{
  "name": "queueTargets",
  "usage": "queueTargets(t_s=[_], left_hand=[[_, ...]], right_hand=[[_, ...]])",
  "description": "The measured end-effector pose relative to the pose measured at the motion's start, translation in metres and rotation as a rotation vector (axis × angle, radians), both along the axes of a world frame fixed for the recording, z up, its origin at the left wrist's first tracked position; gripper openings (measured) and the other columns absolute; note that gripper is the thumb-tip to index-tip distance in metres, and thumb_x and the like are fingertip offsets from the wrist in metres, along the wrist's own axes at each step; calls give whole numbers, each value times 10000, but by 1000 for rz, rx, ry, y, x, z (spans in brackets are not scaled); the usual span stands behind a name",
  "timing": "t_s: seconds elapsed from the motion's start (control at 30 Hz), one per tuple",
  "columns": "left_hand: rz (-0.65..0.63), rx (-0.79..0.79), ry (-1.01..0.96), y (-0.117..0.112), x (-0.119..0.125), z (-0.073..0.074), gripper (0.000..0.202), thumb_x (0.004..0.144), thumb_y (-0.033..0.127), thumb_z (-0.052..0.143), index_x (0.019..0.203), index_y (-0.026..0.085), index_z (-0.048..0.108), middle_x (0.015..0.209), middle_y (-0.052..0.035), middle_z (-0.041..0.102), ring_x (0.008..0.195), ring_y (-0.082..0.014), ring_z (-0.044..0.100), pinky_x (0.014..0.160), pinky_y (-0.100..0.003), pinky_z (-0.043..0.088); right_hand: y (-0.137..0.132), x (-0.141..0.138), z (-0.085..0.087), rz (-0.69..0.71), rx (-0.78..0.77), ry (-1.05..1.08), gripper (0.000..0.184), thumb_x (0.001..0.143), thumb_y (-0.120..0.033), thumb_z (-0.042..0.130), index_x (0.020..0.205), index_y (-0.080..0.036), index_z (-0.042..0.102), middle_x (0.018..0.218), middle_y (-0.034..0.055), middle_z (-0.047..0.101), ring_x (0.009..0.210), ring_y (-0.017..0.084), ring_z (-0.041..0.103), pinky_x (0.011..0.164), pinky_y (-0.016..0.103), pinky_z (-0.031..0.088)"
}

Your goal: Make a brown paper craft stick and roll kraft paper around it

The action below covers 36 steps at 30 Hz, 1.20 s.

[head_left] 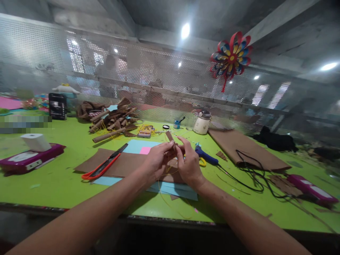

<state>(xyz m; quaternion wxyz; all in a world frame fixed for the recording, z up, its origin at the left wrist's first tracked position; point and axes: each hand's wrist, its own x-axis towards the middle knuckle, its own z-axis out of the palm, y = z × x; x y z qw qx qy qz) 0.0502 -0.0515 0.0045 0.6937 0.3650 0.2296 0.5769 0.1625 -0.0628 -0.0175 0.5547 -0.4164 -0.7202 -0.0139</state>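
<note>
Both of my hands meet over the middle of the green table. My left hand pinches a small folded brown paper piece that sticks up between the fingers. My right hand is closed on the same piece from the other side. A thin yellow string hangs from my hands and loops down toward the table's front edge. Under my hands lie a brown paper sheet and light blue paper, with a pink slip behind.
Orange-handled scissors lie left of my hands. A blue glue gun with black cord lies right, beside a brown paper roll. Rolled brown pieces are piled at the back. A magenta case sits left, another right. A paper pinwheel hangs on the mesh.
</note>
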Motion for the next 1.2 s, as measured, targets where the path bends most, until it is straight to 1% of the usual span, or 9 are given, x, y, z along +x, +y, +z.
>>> queueTargets(t_s=[0.23, 0.33, 0.47, 0.57, 0.63, 0.7, 0.83, 1.07, 1.2], left_hand=[[-27, -27, 19, 4, -1, -3, 140, 754, 160, 627, 629, 97, 632, 621, -35, 627, 581, -95, 559, 652, -225, 456], [-34, -25, 19, 7, -2, -6, 133, 762, 158, 622, 646, 94, 628, 622, -39, 627, 588, -103, 571, 628, -219, 457], [-61, -35, 30, 9, -3, -6, 142, 807, 148, 569, 691, 93, 629, 666, -71, 657, 628, -138, 612, 662, -258, 489], [-63, -23, 29, 8, -4, -5, 163, 823, 148, 547, 697, 93, 636, 679, -79, 666, 635, -143, 618, 667, -261, 497], [-67, -4, 41, 7, -5, -4, 165, 821, 155, 550, 704, 91, 647, 686, -81, 669, 641, -140, 615, 680, -257, 497], [-77, 20, 57, 6, -5, -2, 164, 815, 167, 563, 705, 89, 659, 696, -83, 673, 657, -140, 616, 711, -255, 492], [-91, 58, 59, 6, -5, -3, 141, 790, 183, 605, 711, 90, 676, 721, -73, 675, 676, -124, 611, 733, -232, 477], [-83, 22, 52, 8, -6, -4, 100, 761, 188, 634, 744, 104, 684, 754, -58, 674, 694, -113, 597, 717, -222, 463], [-87, -2, 37, 6, -5, -5, 69, 728, 163, 647, 742, 103, 679, 760, -52, 657, 712, -115, 586, 715, -227, 461]], right_hand=[[0, 0, -4, 0, -32, -72, 344, 923, -248, 361, 1237, -171, 477, 1077, 115, 631, 910, 214, 606, 813, 358, 465], [0, 1, -3, -9, -80, 7, 329, 931, -281, 343, 1186, -162, 515, 1059, 111, 641, 896, 204, 610, 786, 334, 465], [-1, 3, 0, 11, -164, 171, 347, 938, -332, 328, 1154, -147, 527, 836, 68, 677, 753, 180, 622, 678, 296, 471], [-6, 4, 1, 15, -182, 186, 346, 932, -352, 346, 1147, -149, 525, 754, 48, 666, 690, 176, 616, 641, 291, 467], [-9, 4, 1, 22, -170, 140, 340, 920, -351, 385, 1176, -161, 504, 799, 53, 669, 707, 181, 622, 651, 297, 473], [-12, 3, 0, 44, -144, 82, 346, 906, -328, 424, 1214, -177, 475, 890, 68, 674, 779, 194, 634, 695, 311, 482], [-11, 3, -3, 73, -71, 0, 334, 910, -251, 401, 1235, -202, 462, 1053, 87, 652, 929, 211, 627, 775, 327, 486], [-7, 4, -5, 87, -28, -52, 352, 908, -188, 363, 1249, -200, 453, 1115, 95, 627, 993, 210, 607, 820, 333, 480], [-5, 3, -6, 50, -40, -31, 337, 911, -201, 361, 1231, -181, 468, 1085, 103, 633, 959, 212, 610, 804, 333, 478]])
